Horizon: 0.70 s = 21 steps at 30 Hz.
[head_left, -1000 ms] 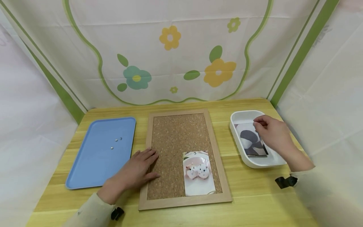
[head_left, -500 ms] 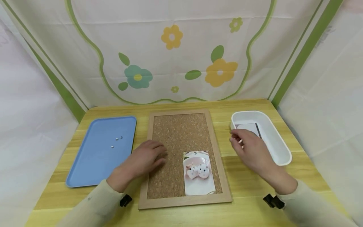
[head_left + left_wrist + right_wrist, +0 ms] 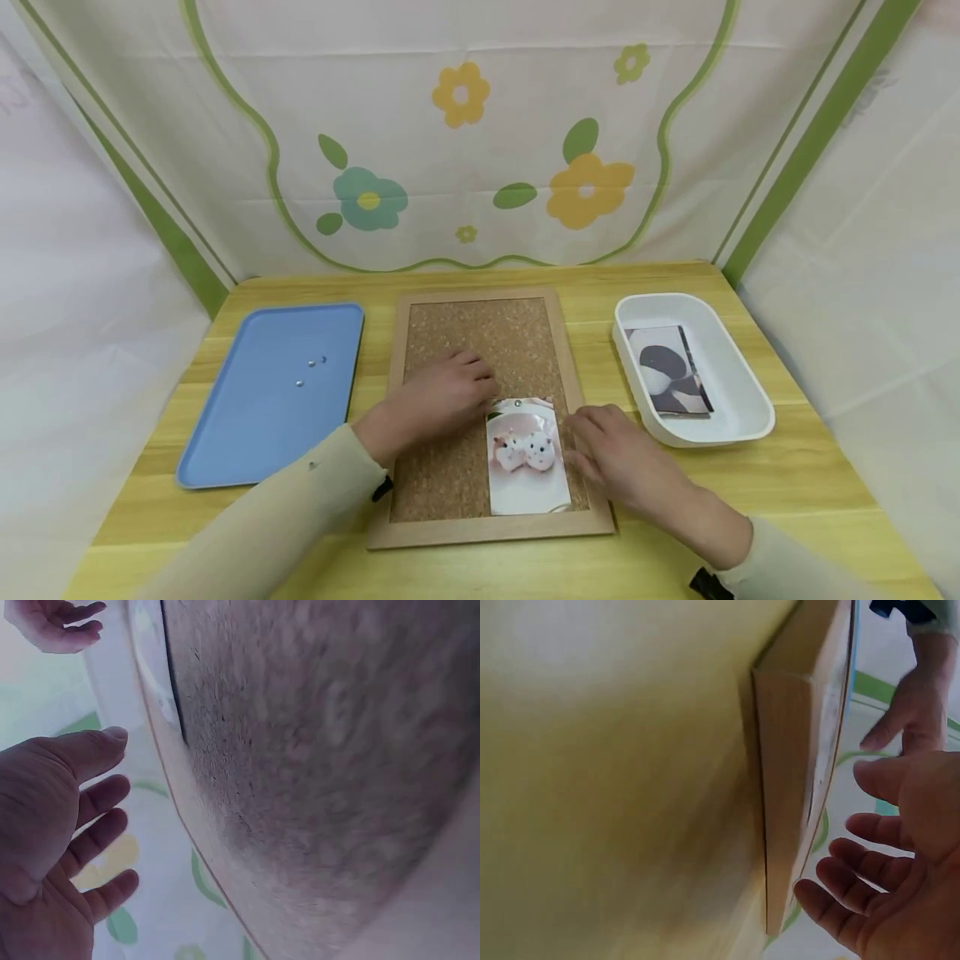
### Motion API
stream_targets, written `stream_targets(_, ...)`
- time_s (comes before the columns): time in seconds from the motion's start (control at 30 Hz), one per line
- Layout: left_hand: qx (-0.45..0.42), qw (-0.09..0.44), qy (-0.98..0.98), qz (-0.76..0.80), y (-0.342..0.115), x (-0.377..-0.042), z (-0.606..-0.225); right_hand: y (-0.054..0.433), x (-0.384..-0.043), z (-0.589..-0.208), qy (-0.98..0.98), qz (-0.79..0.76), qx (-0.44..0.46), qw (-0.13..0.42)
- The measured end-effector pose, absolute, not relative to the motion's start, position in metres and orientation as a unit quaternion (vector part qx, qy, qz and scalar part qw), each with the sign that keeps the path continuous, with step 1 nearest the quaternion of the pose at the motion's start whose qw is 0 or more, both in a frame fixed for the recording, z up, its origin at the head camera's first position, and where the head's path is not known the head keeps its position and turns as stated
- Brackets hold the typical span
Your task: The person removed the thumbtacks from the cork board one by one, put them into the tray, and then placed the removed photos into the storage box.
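Observation:
A wood-framed cork board (image 3: 442, 479) lies in the middle of the table. On its lower right is a photo (image 3: 528, 487) of two white figures in a bowl, with a small silver pin (image 3: 517, 403) at its top edge. My left hand (image 3: 438, 400) is over the board beside the photo's upper left corner; the left wrist view shows its fingers (image 3: 105, 829) loosely bent around nothing. Across the photo, my right hand (image 3: 626, 458) hovers by the board's right frame. In the right wrist view its fingers (image 3: 855, 881) are relaxed, and the palm holds nothing.
At left lies a blue tray (image 3: 255, 425) with several small silver pins (image 3: 300, 383) on it. A white bin (image 3: 738, 417) at right contains photos (image 3: 667, 375), the top one dark and grey. A flowered curtain (image 3: 480, 150) hangs behind the table.
My right hand has left the white bin and come left to the board's right side. My left hand has moved right from the board's left frame toward the photo.

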State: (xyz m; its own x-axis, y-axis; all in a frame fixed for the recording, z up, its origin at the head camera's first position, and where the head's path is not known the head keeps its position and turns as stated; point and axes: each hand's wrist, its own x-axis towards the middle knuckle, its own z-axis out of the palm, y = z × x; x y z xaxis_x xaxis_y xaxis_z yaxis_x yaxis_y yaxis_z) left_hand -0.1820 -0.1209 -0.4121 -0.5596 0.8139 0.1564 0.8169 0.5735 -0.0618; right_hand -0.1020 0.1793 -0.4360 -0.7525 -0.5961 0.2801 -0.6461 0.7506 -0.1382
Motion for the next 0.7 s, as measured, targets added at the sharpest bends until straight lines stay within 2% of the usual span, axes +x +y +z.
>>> stream_targets(0.23,-0.534,0.08,-0.839,0.066,-0.096,-0.201,-0.412,0.177,-0.089,-0.45,-0.932,0.082,0.345,0.079)
stream_targets(0.7,-0.61,0.085,-0.775,0.144,-0.078,-0.219,-0.42,0.178,-0.077,-0.46,-0.935,0.079,0.338,0.077)
